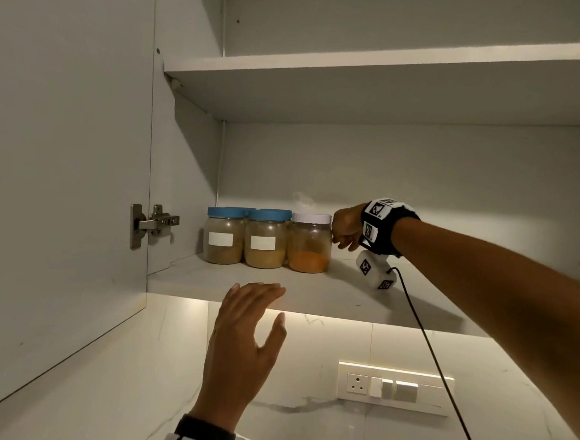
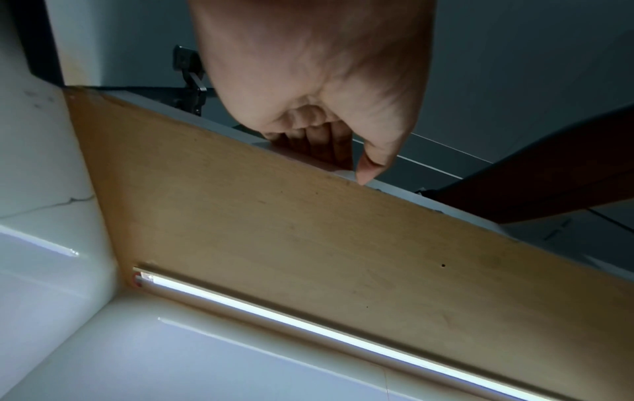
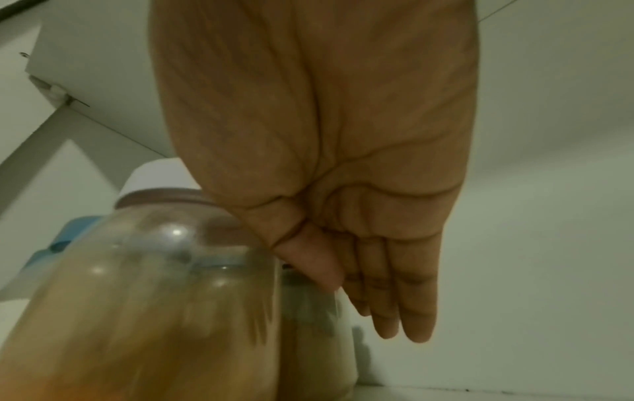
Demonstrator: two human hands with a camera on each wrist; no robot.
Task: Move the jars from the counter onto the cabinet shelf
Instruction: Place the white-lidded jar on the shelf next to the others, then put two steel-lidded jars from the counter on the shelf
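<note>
While the right hand [image 1: 346, 229] hung beside the white-lidded jar [image 1: 309, 242], fingers straight and together, blue-lidded jars [image 1: 246, 236] crowded its left on the cabinet shelf [image 1: 328, 291]; the left hand [image 1: 246, 333], fingers relaxed, touched the near edge above a marble backsplash [image 1: 302, 409].

Clear glossy jars [image 1: 309, 243], plastic-looking lids [image 1: 311, 218]

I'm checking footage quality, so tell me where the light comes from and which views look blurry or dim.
Head view: a warm strip glow under the cabinet shelf lights the wall; the jars are sharp, the cabinet interior dim. Left wrist view: the light strip glares white, the left hand is shaded. Right wrist view: the white-lidded jar is smeared and out of focus with glare spots; the right hand is soft.
</note>
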